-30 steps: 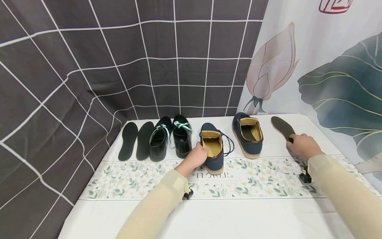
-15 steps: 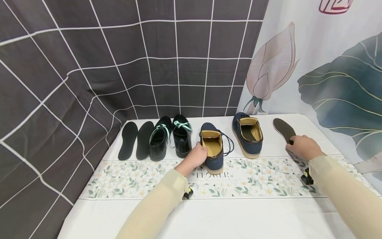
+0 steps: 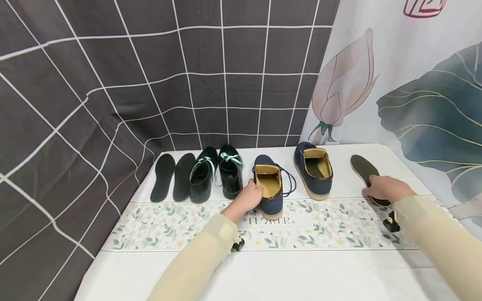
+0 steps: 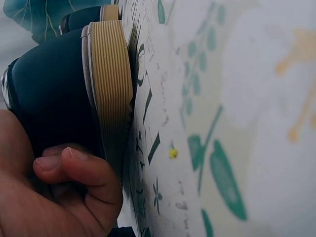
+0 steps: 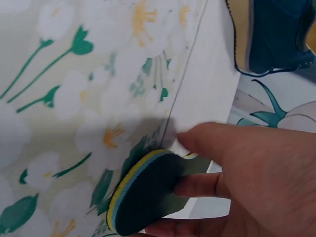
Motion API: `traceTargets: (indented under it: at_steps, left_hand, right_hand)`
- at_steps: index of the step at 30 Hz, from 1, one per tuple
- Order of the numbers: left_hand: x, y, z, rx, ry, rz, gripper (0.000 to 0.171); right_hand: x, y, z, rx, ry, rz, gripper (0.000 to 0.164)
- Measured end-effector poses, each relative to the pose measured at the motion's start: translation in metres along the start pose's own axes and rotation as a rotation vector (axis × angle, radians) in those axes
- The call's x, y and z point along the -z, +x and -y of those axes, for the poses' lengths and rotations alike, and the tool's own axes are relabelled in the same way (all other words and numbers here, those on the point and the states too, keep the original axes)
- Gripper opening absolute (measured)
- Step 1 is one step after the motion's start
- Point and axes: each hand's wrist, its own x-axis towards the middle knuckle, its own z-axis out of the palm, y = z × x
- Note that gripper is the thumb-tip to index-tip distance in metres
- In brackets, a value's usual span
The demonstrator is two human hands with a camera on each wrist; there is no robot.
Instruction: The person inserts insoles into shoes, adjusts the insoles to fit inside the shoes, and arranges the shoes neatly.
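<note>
A navy shoe [image 3: 272, 205] with a tan lining and loose dark laces stands on the table, toe pointing away. My left hand [image 3: 246, 196] grips the left side of its opening. In the left wrist view, curled fingers lie against the shoe's navy side [image 4: 52, 89], above its ribbed tan sole [image 4: 111, 74]. At the right, my right hand [image 3: 389, 189] holds a dark insole [image 3: 363, 167] around its middle. The right wrist view shows the insole [image 5: 148, 192] with a yellow and blue edge, thumb and fingers about it; the hand covers part of it.
The other navy shoe [image 3: 320, 186] stands between the hands, a dark insole inside. Further left are two black shoes [image 3: 199, 190] with mint laces and two black insoles [image 3: 162, 179]. A dark grid cloth [image 3: 241, 92] hangs behind the white table [image 3: 271, 271].
My right hand has drawn the insole slightly toward me and to the right, and its near end now shows below the hand. My left hand and the shoe it grips have stayed put.
</note>
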Motion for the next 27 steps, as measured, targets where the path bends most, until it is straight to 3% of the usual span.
traceTargets:
  at_steps: [5,11,14,21,27]
  left_hand:
    - [0.000,0.001,0.002,0.004,-0.008,0.004,0.061]
    - [-0.001,0.002,0.001,-0.009,-0.004,0.006,0.059]
    - [-0.001,0.003,0.001,-0.001,-0.010,0.003,0.059]
    - [0.000,0.003,0.001,0.000,-0.021,0.012,0.059]
    - [0.000,0.003,0.002,-0.006,-0.015,0.005,0.058]
  right_hand:
    - [-0.003,0.008,-0.003,-0.029,0.033,-0.048,0.082]
    - [-0.008,0.016,-0.004,-0.160,0.106,-0.132,0.109]
    - [-0.009,0.019,-0.004,-0.163,0.102,-0.167,0.113]
    - [-0.011,0.021,-0.008,-0.037,0.005,-0.223,0.092]
    - [-0.013,0.021,-0.010,0.031,-0.003,-0.248,0.076]
